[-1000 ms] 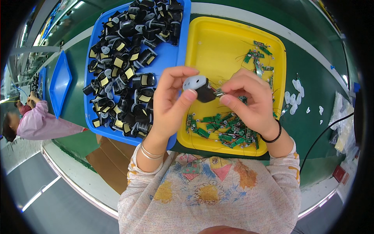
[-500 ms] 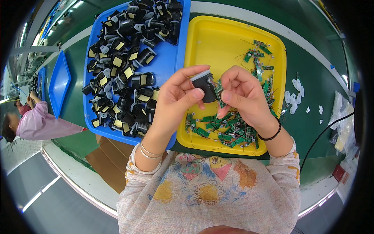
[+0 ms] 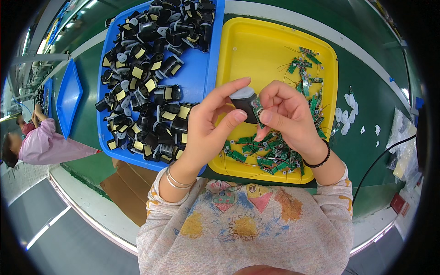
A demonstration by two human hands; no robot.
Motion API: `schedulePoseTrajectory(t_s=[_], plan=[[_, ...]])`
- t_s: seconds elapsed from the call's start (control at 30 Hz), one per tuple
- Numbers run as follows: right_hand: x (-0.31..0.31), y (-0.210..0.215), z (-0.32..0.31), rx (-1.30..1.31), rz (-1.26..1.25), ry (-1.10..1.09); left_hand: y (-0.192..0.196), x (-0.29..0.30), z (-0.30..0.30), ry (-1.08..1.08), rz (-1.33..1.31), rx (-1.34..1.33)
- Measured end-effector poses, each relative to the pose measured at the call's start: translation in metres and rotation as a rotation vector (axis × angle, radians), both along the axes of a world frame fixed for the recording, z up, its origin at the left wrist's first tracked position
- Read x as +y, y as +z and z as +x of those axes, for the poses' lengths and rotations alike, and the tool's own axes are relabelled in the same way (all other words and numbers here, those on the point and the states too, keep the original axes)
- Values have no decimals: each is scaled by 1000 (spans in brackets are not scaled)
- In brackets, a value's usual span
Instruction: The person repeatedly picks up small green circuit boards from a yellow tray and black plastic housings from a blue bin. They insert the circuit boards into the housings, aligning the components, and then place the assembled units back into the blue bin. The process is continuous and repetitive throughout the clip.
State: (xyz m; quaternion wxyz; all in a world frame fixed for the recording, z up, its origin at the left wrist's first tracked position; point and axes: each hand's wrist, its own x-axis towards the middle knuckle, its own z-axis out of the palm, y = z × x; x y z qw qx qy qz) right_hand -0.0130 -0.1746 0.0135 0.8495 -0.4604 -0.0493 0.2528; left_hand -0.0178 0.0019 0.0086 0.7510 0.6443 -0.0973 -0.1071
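1. Now your left hand holds a small black housing with a grey cap; the thumb and the forefinger are closed on it, one on the near side and one on the far side.
2. Your right hand is just beside it, and its fingers pinch a small green circuit board against the right side of the black housing, so the board touches the housing.
3. Both hands are raised above the near left part of the yellow tray, and the housing is between them, over the tray.
4. Below your right hand, a pile of green boards with thin wires lies along the near edge of the yellow tray. A smaller group of boards lies in the far right part of the same tray.
5. Left of the yellow tray and touching it stands a blue tray, full of black housings with yellow labels.
6. Right of the yellow tray, some small white pieces lie on the green table.
7. Far to the left, another blue tray lies on the table, and a person in a pink sleeve works near it, well apart from you.
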Motion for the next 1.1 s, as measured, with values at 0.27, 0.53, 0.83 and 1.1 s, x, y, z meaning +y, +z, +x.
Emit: schedulePoseTrajectory(t_s=[0.27, 0.53, 0.83, 1.1], plan=[[4, 1, -4, -66, -55, -34, -9, -1, 2, 25, 153, -260], [9, 3, -7, -975, -848, -298, -3, -4, 2, -41, -27, -202], [6, 9, -6, -777, -669, -170, -2, 10, 5, -154, 19, -243], [11, 6, -3, -364, -411, -105, 1, 10, 6, -46, 39, -157]])
